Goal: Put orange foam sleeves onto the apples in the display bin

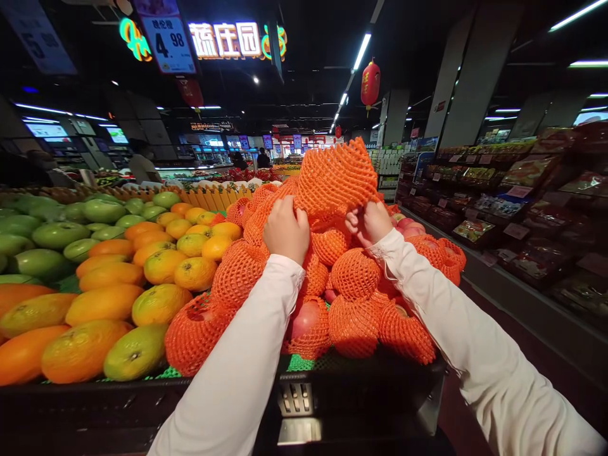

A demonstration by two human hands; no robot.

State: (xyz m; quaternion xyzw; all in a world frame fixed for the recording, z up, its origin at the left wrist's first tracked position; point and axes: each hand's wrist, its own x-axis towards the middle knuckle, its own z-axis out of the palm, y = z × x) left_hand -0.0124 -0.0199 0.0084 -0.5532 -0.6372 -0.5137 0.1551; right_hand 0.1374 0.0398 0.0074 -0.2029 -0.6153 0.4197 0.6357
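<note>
An orange foam fruit net (337,176) is held up and spread wide between my two hands, above the heap of fruit. My left hand (287,231) is closed on its lower left edge, back of the hand towards me. At the lower right edge, my right hand (370,221) pinches the net with curled fingers. Whether a fruit sits inside this net cannot be seen. Just beneath and around my hands are several netted apples (355,273). One apple (304,320) at the front shows its pink-red skin through the opening of its net.
Oranges (111,304) lie in rows to the left, with green fruit (66,234) beyond them. The black display stand's edge (361,380) runs along the front. On the right, past an aisle, are shelves of packaged goods (475,225). A price sign (166,38) hangs overhead.
</note>
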